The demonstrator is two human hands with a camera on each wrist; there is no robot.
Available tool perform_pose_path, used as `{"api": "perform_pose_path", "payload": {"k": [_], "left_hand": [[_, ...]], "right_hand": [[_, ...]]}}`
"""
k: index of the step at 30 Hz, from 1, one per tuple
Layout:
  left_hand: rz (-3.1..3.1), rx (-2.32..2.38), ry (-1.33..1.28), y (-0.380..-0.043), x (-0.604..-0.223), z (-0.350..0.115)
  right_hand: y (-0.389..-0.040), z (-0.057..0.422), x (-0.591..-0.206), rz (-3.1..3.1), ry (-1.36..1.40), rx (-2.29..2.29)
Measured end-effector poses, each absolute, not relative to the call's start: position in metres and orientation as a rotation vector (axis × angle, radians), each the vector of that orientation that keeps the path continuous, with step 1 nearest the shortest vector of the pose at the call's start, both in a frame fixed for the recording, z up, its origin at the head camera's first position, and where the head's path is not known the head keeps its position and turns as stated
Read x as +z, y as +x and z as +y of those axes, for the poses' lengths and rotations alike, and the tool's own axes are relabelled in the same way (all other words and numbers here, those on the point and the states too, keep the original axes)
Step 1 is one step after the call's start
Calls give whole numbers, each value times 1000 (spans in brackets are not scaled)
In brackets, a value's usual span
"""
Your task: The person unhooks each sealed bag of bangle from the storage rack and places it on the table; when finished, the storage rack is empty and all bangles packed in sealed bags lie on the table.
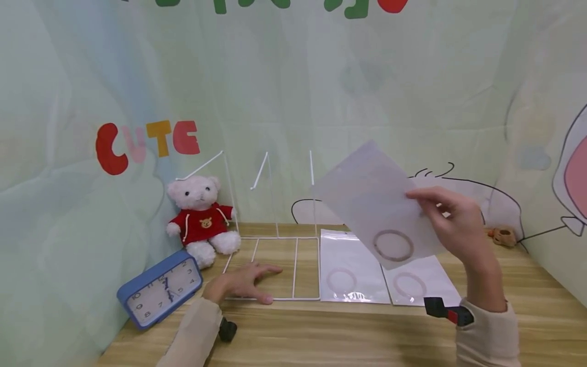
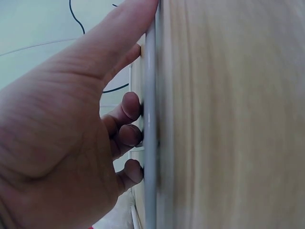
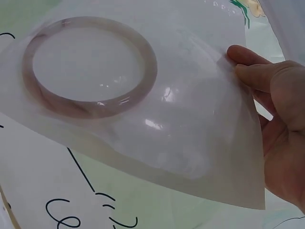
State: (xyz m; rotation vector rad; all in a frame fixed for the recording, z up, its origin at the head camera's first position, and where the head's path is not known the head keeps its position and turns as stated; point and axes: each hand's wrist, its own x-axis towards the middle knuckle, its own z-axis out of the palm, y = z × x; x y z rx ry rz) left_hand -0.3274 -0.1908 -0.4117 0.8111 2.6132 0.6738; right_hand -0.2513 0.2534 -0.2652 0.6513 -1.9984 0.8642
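My right hand [image 1: 451, 219] pinches the edge of a clear plastic bag [image 1: 362, 188] between thumb and fingertips, raised and tilted above the table. Inside it, toward the low corner, lies a pinkish-brown bangle [image 3: 150, 67], filling the upper left of the right wrist view. My left hand [image 1: 245, 283] rests with spread fingers on a white wire rack [image 1: 295, 267] at the table's middle left. Up close in the left wrist view, the thumb and fingertips lie along its white rod [image 2: 150, 119]. Two more bags [image 1: 350, 250] [image 1: 435, 272], each with a bangle, lie right of the rack.
A white teddy bear [image 1: 199, 224] in a red sweater sits behind the rack's left side, and a blue clock [image 1: 160, 290] leans in front of it. White prongs rise from the rack's back. At the far right stands a small brown object [image 1: 503, 236]. A printed curtain [image 1: 367, 102] hangs behind the table.
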Motion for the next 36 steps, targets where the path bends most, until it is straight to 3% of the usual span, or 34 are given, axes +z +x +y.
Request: {"api": "perform_pose_path", "payload": {"k": [22, 36], "left_hand": [[2611, 655, 809, -329, -412, -191], [2604, 679, 840, -331, -414, -191]], "right_hand": [[-250, 319, -286, -2120, 549, 687], [-252, 351, -297, -2258, 284, 746]]}}
